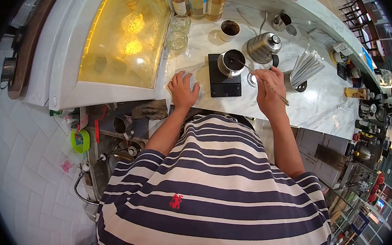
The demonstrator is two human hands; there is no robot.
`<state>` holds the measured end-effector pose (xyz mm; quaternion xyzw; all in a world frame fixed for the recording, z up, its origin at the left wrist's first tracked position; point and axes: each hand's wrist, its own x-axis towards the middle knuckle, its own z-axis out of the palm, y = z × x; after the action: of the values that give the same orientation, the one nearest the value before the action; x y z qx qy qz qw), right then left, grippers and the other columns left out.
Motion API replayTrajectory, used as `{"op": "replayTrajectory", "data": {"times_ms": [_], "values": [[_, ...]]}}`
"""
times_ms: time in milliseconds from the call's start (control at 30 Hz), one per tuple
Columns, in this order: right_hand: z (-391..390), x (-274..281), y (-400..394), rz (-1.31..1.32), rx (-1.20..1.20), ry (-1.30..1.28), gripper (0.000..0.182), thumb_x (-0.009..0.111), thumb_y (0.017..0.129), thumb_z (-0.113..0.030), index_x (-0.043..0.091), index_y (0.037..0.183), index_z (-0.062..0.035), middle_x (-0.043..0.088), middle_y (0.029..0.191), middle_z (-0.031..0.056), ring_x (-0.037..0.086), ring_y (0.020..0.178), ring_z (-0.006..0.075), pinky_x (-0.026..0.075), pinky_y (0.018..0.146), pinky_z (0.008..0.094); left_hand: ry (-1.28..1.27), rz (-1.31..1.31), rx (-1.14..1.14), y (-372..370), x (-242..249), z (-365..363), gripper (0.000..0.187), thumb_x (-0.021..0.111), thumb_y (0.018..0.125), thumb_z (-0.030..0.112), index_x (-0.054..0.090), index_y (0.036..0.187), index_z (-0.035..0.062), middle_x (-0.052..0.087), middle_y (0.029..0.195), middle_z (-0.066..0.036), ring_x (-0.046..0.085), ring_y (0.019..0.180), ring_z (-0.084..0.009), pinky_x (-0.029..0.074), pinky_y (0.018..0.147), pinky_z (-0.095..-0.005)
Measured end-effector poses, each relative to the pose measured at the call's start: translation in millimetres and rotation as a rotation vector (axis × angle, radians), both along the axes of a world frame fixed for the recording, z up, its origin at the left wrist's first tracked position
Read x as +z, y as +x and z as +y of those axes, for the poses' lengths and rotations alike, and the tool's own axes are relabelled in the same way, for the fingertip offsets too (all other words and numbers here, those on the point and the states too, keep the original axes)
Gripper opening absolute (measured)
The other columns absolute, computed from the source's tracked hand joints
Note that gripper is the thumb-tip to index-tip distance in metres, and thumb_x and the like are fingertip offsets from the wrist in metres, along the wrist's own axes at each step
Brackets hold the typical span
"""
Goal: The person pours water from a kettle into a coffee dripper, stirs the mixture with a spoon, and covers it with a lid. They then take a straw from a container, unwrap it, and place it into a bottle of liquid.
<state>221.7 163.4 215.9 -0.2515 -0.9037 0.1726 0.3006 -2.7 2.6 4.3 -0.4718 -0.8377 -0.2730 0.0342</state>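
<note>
My right hand is closed around the thin handle of a long metal spoon. The spoon slants down to the left, and its far end dips into a shiny metal cup with dark contents. That cup stands on a flat black scale. My left hand lies on the marble counter, fingers spread, left of the scale and holding nothing. Just behind my right hand stands a silver gooseneck kettle. A round metal piece sits between the scale and my right hand, partly covered.
Wrapped straws fill a holder at the right. Behind the scale is a cup with dark residue. Glasses and bottles stand beside a lit yellow display case. A metal pitcher is farther back.
</note>
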Motion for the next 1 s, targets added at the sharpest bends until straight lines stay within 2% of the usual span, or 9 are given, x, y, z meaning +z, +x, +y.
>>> {"op": "replayTrajectory", "data": {"times_ms": [200,433,567,1000], "values": [[5.7,1.3,11.3,-0.046,-0.079,-0.033,0.006,0.063,0.101,-0.008,0.068,0.103,-0.0064,0.074,0.100,0.0061,0.069,0.096,0.0249,0.042,0.105,0.0472,-0.018,-0.003,0.003,-0.5,-0.4,-0.4,0.049,0.074,0.084,0.034,0.067,0.125,0.0080,0.055,0.137,-0.016,0.046,0.132,-0.0358,0.032,0.109,-0.0525],[-5.3,3.5,-7.6,-0.006,-0.009,-0.022,0.007,0.063,0.100,-0.007,0.067,0.106,-0.0069,0.074,0.097,0.0064,0.069,0.092,0.0254,0.044,0.103,0.0465,-0.015,-0.012,0.002,-0.2,0.8,-0.1,0.049,0.073,0.084,0.035,0.067,0.124,0.0074,0.055,0.137,-0.017,0.046,0.132,-0.0360,0.032,0.109,-0.0522],[2.6,3.8,2.7,-0.008,-0.068,-0.014,0.008,0.063,0.100,-0.006,0.068,0.106,-0.0066,0.073,0.093,0.0068,0.068,0.088,0.0258,0.044,0.102,0.0460,-0.022,-0.001,-0.005,-1.3,-0.2,-0.5,0.049,0.073,0.085,0.035,0.067,0.125,0.0075,0.055,0.138,-0.017,0.046,0.132,-0.0359,0.032,0.108,-0.0519],[1.6,1.6,10.7,-0.001,-0.068,-0.013,0.007,0.062,0.101,-0.007,0.068,0.104,-0.0058,0.073,0.095,0.0073,0.069,0.091,0.0266,0.045,0.102,0.0462,-0.022,-0.013,-0.001,-0.8,-0.7,-0.1,0.049,0.073,0.085,0.035,0.067,0.125,0.0077,0.055,0.138,-0.016,0.046,0.133,-0.0358,0.032,0.109,-0.0523]]}}
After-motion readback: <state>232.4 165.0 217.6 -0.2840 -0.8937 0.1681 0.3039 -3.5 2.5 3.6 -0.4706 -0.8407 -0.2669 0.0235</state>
